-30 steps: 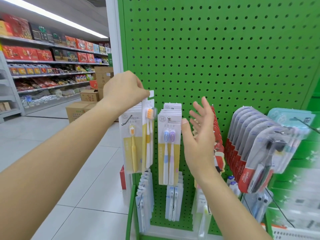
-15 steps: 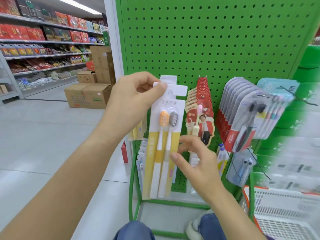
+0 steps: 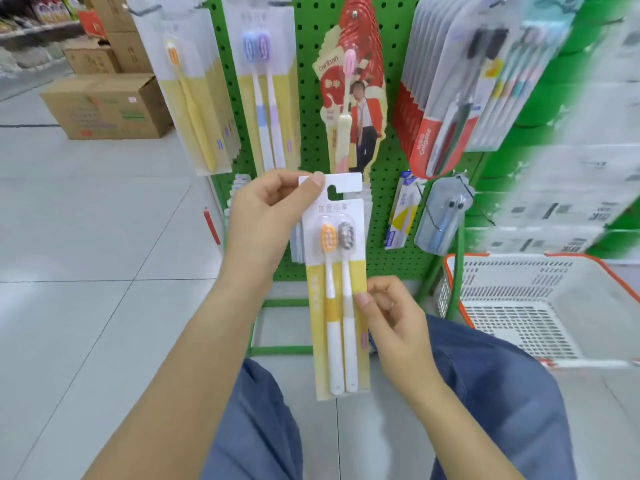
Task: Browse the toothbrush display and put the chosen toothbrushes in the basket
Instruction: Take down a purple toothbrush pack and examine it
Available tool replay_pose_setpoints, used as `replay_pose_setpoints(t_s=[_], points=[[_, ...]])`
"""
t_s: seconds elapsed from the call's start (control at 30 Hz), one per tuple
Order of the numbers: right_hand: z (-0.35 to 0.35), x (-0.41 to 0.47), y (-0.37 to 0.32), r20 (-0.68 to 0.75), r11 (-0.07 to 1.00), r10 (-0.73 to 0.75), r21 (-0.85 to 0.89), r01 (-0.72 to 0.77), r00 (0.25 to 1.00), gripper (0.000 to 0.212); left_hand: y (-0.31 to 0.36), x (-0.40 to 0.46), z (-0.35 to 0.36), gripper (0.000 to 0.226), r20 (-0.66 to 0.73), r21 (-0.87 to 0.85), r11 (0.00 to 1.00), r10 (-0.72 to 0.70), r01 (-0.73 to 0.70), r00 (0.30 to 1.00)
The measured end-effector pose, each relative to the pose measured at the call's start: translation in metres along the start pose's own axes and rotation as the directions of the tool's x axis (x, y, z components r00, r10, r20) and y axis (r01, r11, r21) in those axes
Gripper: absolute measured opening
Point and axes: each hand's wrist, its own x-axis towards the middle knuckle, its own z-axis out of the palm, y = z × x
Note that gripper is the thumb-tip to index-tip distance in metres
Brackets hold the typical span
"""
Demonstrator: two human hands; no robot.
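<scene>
At frame centre, grip: left hand (image 3: 266,216) pinched on the white hang tab at the top of the toothbrush pack (image 3: 337,282), thumb over the front, fingers behind; right hand (image 3: 394,313) pinched on the pack's right edge at about mid-height, thumb on the clear blister, remaining fingers curled.
Thing held: two-brush card, one orange head and one grey head, white handles, yellow lower half; upright, face toward the camera, off its hook and clear of the rack.
At 12 o'clock from the pack: green pegboard (image 3: 311,46) with more packs hanging, among them a blue-and-purple pair (image 3: 263,98), a yellow single (image 3: 190,105), a red card with a pink brush (image 3: 353,98) and a grey-and-red stack (image 3: 446,98).
At 3 o'clock from the pack: basket (image 3: 540,306), white mesh with an orange rim, on the floor beside the knee, well apart from the pack; visible part of its floor bare.
At 6 o'clock: blue-trousered knees, posture apparently a crouch.
Done, by judgement: one pack chosen and taken down, now under inspection.
Left, by judgement: carry toward 3 o'clock, release into the basket; further picks from the rack, since nothing seen in the basket yet.
Risk: light card, only edge pinches, liable to twist once one hand lets go.
</scene>
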Motion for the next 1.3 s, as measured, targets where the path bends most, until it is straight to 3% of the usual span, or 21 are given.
replay_pose_setpoints(t_s=[0.13,0.27,0.43,0.77,1.17,1.3], points=[[-0.007,-0.015,0.024,-0.082,0.995,0.096,-0.02,-0.098,0.992,0.006,-0.047,-0.013,0.008,0.013,-0.003,-0.032,0.979,-0.202,0.202,0.979],[-0.016,-0.026,0.045,-0.168,0.983,0.169,-0.038,-0.177,0.971,0.01,-0.096,-0.043,0.011,0.017,0.029,0.018,0.911,-0.413,0.412,0.91],[-0.022,-0.042,0.057,-0.241,0.956,0.292,0.068,-0.284,0.926,0.009,-0.126,-0.094,0.023,0.019,0.159,-0.023,0.84,-0.532,0.542,0.832],[-0.021,-0.049,0.054,-0.135,0.921,0.375,0.162,-0.353,0.917,0.017,-0.135,-0.12,0.023,0.014,0.02,-0.065,0.849,-0.523,0.524,0.852],[-0.02,-0.042,0.058,-0.087,0.902,0.416,0.162,-0.4,0.905,0.012,-0.141,-0.121,0.019,0.014,0.02,0.001,0.867,-0.497,0.497,0.867],[-0.02,-0.022,0.053,-0.207,0.911,0.408,0.039,-0.409,0.889,0.036,-0.148,-0.127,0.02,0.02,0.012,0.148,0.895,-0.426,0.42,0.904]])
